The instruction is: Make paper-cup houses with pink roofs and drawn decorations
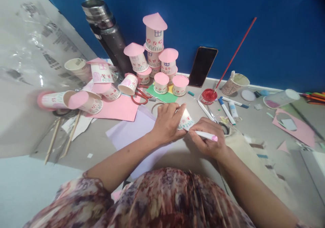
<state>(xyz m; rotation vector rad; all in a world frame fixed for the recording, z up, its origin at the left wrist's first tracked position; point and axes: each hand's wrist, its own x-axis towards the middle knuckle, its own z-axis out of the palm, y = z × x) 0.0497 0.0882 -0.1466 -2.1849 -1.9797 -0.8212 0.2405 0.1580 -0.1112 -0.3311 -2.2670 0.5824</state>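
My left hand [167,123] is wrapped round a white paper cup [186,119] decorated with red flowers and green grass strokes. The cup lies tilted, and the fingers cover much of it. Between the fingers of my right hand [208,138] is a white marker [204,135] with a pink end, its tip at the cup's lower edge. Beneath my left forearm lies a sheet of lilac paper [127,133]. Behind the hands stand decorated paper cups with pink cone roofs [161,79], some stacked into towers.
A dark steel flask [111,35] and a phone [203,66] lean against the blue wall. Red-handled scissors [139,97] lie on pink paper [124,108]. A red paint pot [208,96] holds a long brush. Loose markers [226,110] lie to the right, near a pink paper scrap [304,130].
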